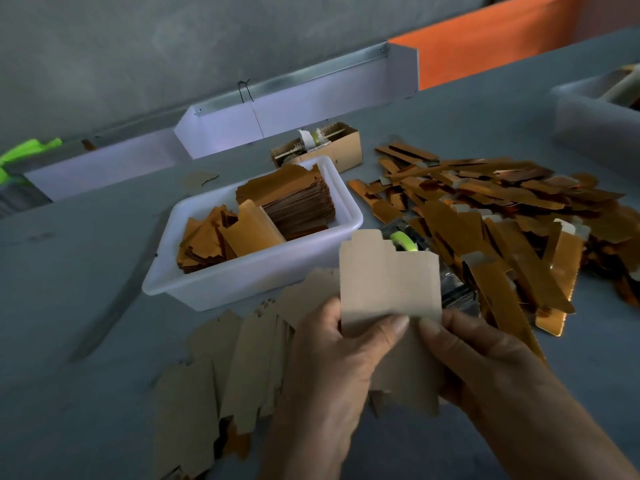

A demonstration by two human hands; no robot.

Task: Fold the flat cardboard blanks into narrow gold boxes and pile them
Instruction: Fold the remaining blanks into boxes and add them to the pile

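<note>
A flat cardboard blank [389,282] is held upright above the near part of the grey surface [69,271], its plain brown side turned to the camera. It is pinched at its lower edge by both hands: the left hand [332,362] has its thumb laid across the front of the blank with the fingers curled behind, and the right hand [485,358] has its thumb pressed on the lower right corner. So both grips are clamped on the blank.

Under the hands, along the near edge of the surface, a fanned row of more blanks [221,375] is spread, brown side up. Behind it, toward the middle of the surface, a white plastic tub [249,271] is placed, and two stacks of gold blanks [298,199] are kept inside it. To the right of the tub a loose pile of folded narrow gold boxes [502,216] is lying, reaching to the right edge. Between the tub and the pile a tape dispenser with a green roll [403,239] is partly hidden by the held blank. A small open cardboard box [322,147] stands near the far edge, and a second white tub [595,116] is seen at the far right corner
</note>
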